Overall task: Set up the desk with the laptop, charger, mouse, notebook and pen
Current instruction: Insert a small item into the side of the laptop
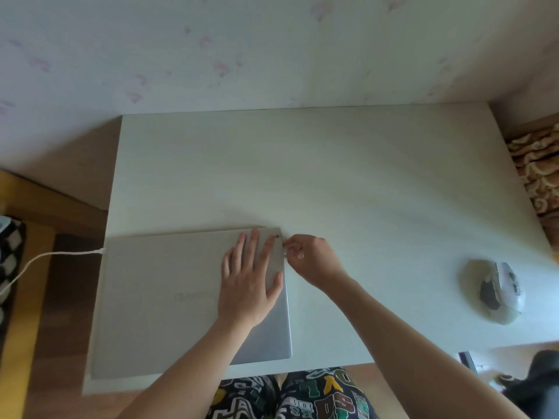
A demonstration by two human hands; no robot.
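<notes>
The far half of the desk (pixel 317 164) lies bare from left edge to right, so I can sweep a hand across there freely up to the wall (pixel 272 49) behind it. Near left, the closed laptop (pixel 169 297) fills that corner, with my left hand (pixel 249 282) flat on its lid and my right hand (pixel 311 258) pinched at its right edge. A white cable (pixel 60 254) juts from the laptop's left side, blocking approach there. Between laptop and mouse (pixel 496 288), near right, the surface is open.
</notes>
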